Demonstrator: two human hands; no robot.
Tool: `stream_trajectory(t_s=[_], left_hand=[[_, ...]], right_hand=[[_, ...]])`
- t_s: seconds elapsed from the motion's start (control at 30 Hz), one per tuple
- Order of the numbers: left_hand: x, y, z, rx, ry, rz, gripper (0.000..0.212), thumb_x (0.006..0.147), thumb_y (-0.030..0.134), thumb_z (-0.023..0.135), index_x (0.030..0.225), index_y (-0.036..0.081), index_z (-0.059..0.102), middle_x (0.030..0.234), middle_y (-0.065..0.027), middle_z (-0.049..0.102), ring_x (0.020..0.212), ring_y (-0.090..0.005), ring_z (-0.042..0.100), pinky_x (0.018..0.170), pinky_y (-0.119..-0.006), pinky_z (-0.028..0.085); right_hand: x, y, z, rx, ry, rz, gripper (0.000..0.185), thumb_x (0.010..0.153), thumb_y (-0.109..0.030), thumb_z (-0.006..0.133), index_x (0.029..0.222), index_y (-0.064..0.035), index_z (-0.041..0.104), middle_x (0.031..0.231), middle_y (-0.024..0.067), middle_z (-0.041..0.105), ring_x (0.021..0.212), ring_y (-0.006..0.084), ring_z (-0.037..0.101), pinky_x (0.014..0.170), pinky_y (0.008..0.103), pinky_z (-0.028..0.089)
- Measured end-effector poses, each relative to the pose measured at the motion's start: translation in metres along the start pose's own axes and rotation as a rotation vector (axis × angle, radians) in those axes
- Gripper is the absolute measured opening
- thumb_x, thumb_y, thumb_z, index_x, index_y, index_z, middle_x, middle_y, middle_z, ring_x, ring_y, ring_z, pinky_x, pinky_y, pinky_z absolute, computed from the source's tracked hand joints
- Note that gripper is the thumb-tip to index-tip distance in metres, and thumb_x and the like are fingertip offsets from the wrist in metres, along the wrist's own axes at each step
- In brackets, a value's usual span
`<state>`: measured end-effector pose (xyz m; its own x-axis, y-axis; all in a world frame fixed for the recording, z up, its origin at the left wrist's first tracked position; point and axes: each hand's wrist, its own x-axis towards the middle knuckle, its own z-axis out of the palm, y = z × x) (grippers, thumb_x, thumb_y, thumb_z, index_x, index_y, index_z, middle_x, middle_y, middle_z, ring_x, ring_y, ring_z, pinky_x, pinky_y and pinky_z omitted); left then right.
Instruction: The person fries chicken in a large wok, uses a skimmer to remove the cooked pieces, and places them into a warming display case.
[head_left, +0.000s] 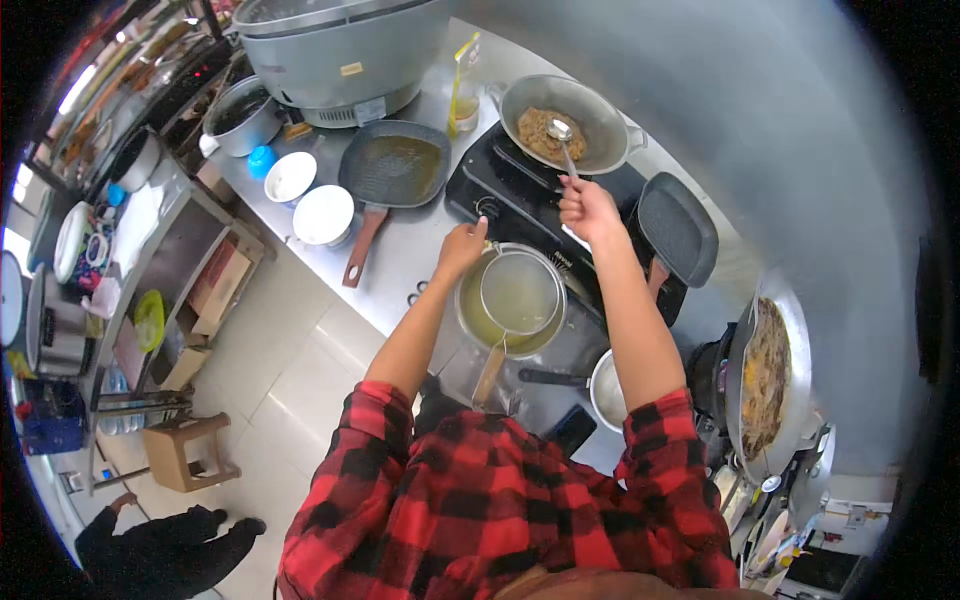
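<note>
My right hand grips the handle of a metal spoon. The spoon's bowl rests on brown, crumbly food in a two-handled metal wok, which sits on the far burner of a black gas stove. My left hand is by the stove's control knob, thumb extended; whether it touches the knob is unclear. Just beside that hand, a wire-mesh strainer with a wooden handle lies over a pot of yellowish liquid.
A square frying pan and two white bowls stand at left, below a large rice cooker. Right are another pan and a large wok. A saucepan and phone lie close. Someone in dark clothing is lower left.
</note>
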<state>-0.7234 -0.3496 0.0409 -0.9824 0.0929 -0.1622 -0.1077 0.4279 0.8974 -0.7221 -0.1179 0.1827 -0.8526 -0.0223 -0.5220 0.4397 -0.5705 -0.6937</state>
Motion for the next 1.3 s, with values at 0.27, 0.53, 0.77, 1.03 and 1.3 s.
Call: stream_trajectory(t_s=[0.27,0.53,0.77,1.03,1.3], left_hand=[[0.011,0.035,0.002,0.154,0.064,0.1,0.036,0.085,0.033,0.058,0.075,-0.001,0.061,0.073,-0.022,0.063,0.073,-0.0405,0.061,0.065,-0.047,0.046],[0.018,0.037,-0.023,0.487,0.002,0.568,0.019,0.083,0.023,0.061,0.09,0.006,0.053,0.076,-0.0144,0.06,0.068,-0.0349,0.061,0.058,-0.044,0.048],[0.009,0.031,-0.028,0.39,0.018,0.509,0.025,0.08,0.024,0.065,0.089,0.005,0.051,0.077,-0.0147,0.058,0.069,-0.0338,0.059,0.059,-0.042,0.046],[-0.055,-0.004,-0.079,0.041,0.236,0.307,0.021,0.08,0.014,0.065,0.095,0.004,0.055,0.075,-0.0099,0.052,0.066,-0.0243,0.051,0.061,-0.034,0.042],[-0.106,-0.046,-0.138,-0.112,0.576,0.229,0.016,0.082,0.01,0.063,0.095,0.003,0.056,0.072,-0.0036,0.047,0.064,-0.0125,0.044,0.057,-0.027,0.037]], right_hand=[[-0.063,-0.078,0.02,-2.023,0.799,-0.611,0.023,0.09,-0.02,0.045,0.088,-0.0026,0.059,0.081,0.0248,0.064,0.079,0.0401,0.063,0.073,0.0528,0.048],[-0.048,-0.048,0.036,-2.145,0.546,-0.652,0.018,0.088,-0.014,0.046,0.086,-0.0015,0.058,0.071,0.0223,0.064,0.069,0.0385,0.064,0.064,0.0488,0.051],[-0.031,-0.06,0.041,-2.352,0.512,-0.826,0.012,0.083,-0.011,0.048,0.087,-0.0024,0.055,0.067,0.0195,0.063,0.065,0.0355,0.064,0.057,0.046,0.051],[-0.08,-0.055,0.049,-2.463,0.42,-0.704,0.013,0.085,-0.013,0.048,0.091,-0.0033,0.054,0.071,0.0177,0.064,0.067,0.0335,0.064,0.057,0.0436,0.05],[-0.079,-0.042,0.021,-2.376,0.543,-0.598,0.016,0.092,-0.017,0.044,0.089,-0.004,0.054,0.076,0.0213,0.063,0.074,0.0401,0.062,0.066,0.0502,0.049]])
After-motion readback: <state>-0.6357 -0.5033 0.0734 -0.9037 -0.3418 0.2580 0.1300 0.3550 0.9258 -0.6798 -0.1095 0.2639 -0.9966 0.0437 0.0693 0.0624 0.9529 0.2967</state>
